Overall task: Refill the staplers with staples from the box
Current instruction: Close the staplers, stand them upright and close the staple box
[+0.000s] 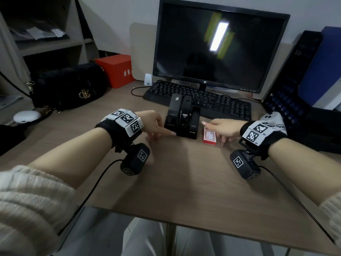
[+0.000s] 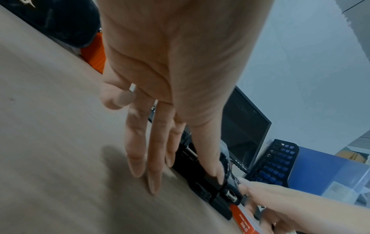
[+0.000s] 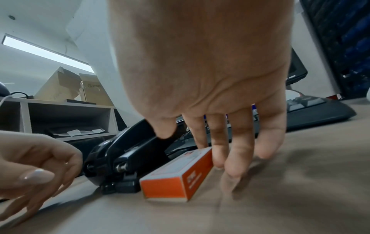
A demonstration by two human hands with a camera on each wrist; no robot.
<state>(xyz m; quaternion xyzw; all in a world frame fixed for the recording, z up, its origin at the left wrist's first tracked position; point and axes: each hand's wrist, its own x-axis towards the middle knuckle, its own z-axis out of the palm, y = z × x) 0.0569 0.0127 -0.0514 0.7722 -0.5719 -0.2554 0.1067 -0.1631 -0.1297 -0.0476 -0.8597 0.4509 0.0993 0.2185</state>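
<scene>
Three black staplers stand side by side on the desk, just in front of the keyboard, all closed. The small red box of staples lies flat just to the right of the staplers, also closed. The left hand is at the left side of the staplers with its fingers stretched out, one fingertip near the base of the closest stapler; it holds nothing. The right hand is spread at the right side of the box, fingers loose; two fingertips seem to touch the far end of the box, but it is not grasped. I judge the task is at its very beginning: both hands are reaching. The next move probably needs the right hand to pinch the box by its long sides and open it, while the left hand takes one stapler and opens its top
</scene>
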